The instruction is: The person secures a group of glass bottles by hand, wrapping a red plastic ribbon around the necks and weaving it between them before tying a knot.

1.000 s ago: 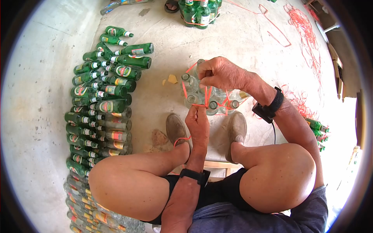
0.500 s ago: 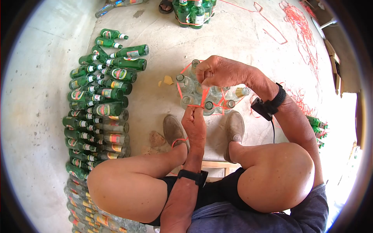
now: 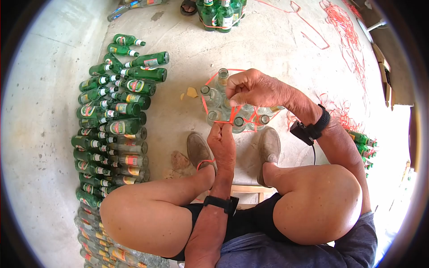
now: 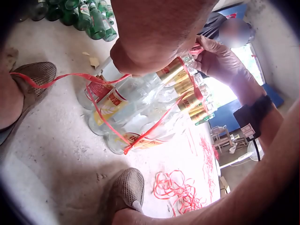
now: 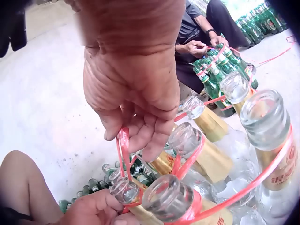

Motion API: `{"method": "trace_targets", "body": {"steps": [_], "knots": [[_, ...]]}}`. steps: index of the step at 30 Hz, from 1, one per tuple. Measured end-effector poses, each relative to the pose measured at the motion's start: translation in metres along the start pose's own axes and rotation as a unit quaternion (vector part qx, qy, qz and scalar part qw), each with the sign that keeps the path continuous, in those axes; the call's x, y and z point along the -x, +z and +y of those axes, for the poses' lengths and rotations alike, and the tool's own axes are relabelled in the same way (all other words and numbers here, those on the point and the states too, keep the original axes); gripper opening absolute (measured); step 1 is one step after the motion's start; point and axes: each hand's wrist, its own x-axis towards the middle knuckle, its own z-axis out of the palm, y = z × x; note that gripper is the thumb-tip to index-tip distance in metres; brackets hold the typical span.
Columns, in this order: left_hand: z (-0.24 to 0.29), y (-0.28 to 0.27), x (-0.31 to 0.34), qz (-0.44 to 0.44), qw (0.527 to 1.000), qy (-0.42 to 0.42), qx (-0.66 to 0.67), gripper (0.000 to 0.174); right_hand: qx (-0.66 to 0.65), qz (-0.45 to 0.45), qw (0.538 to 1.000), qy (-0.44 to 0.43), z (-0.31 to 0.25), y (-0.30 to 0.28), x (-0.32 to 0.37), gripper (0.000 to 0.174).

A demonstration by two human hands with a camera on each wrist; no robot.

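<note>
Clear glass bottles (image 3: 214, 116) stand upright in a cluster between the shoes, ringed by red plastic strap (image 3: 205, 105). The left hand (image 3: 222, 145) pinches the strap beside a bottle neck at the near side. Just above it, the right hand (image 3: 250, 89) pinches a raised loop of the strap between thumb and fingers. In the right wrist view that loop (image 5: 124, 145) runs from the right hand (image 5: 136, 103) down to the neck beside the left hand (image 5: 93, 208). Gold-labelled necks and a lower band of strap (image 4: 110, 126) show in the left wrist view.
Green bottles (image 3: 147, 73) lie stacked along the left, with clear ones (image 3: 132, 161) among them. A tied green bundle (image 3: 225, 20) stands at the top, near another person (image 5: 201, 37). Loose red strap (image 3: 344, 35) lies at the upper right. A wooden stool (image 3: 250, 189) is under the person.
The right hand moves slightly right relative to the bottles, its fingers still pinching the strap. The left hand keeps its pinch near the neck. The head view shifts slightly.
</note>
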Motion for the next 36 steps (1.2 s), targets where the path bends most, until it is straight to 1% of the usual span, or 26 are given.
{"method": "trace_targets", "body": {"steps": [3, 6, 9, 12, 15, 17, 18, 19, 22, 23, 26, 29, 32, 36], "knots": [[-0.002, 0.0, 0.001, 0.002, 1.0, -0.01, 0.004, 0.012, -0.037, 0.002, 0.999, 0.007, 0.005, 0.003, 0.001, 0.01], [0.001, 0.001, 0.002, 0.006, 1.0, -0.01, 0.004, 0.012, -0.042, 0.01, 0.999, 0.032, 0.0, 0.003, 0.002, 0.011], [0.0, 0.0, 0.002, 0.003, 1.0, -0.015, 0.012, 0.011, -0.039, 0.029, 0.999, -0.017, 0.013, 0.006, -0.002, 0.013], [-0.001, -0.001, 0.001, -0.002, 1.0, -0.009, 0.008, 0.011, -0.041, -0.008, 0.999, -0.002, 0.009, -0.003, 0.0, 0.015], [0.003, 0.001, 0.001, -0.003, 1.0, 0.005, 0.003, 0.012, 0.008, -0.054, 0.997, 0.051, -0.009, -0.015, 0.005, 0.018], [0.004, 0.003, 0.001, 0.0, 1.0, 0.018, 0.007, 0.016, 0.058, -0.054, 0.994, 0.073, -0.014, -0.024, 0.009, 0.018], [0.004, 0.003, 0.001, -0.003, 1.0, 0.019, 0.01, 0.015, 0.083, -0.053, 0.992, 0.084, -0.014, -0.027, 0.011, 0.019], [0.006, 0.004, 0.001, -0.006, 1.0, 0.021, 0.013, 0.014, 0.088, -0.034, 0.993, 0.073, -0.011, -0.027, 0.013, 0.018], [0.008, 0.004, 0.001, -0.014, 1.0, 0.019, 0.019, 0.013, 0.151, 0.0, 0.986, 0.075, -0.004, -0.023, 0.019, 0.015], [0.01, 0.005, 0.001, -0.018, 0.999, 0.017, 0.021, 0.014, 0.154, 0.038, 0.985, 0.068, -0.005, -0.018, 0.023, 0.011], [0.016, 0.006, 0.002, -0.017, 1.0, 0.018, 0.008, 0.017, 0.186, 0.104, 0.976, 0.055, -0.002, -0.009, 0.032, 0.007], [0.011, 0.004, 0.001, -0.022, 1.0, 0.013, 0.011, 0.017, 0.243, 0.131, 0.961, -0.025, 0.015, -0.006, 0.035, 0.006], [0.012, 0.003, 0.001, -0.028, 1.0, 0.004, 0.002, 0.016, 0.231, 0.163, 0.959, -0.019, 0.01, 0.0, 0.039, 0.004], [0.012, 0.003, 0.001, -0.032, 0.999, 0.005, 0.001, 0.014, 0.294, 0.188, 0.936, -0.05, 0.012, 0.003, 0.041, 0.005]]}}
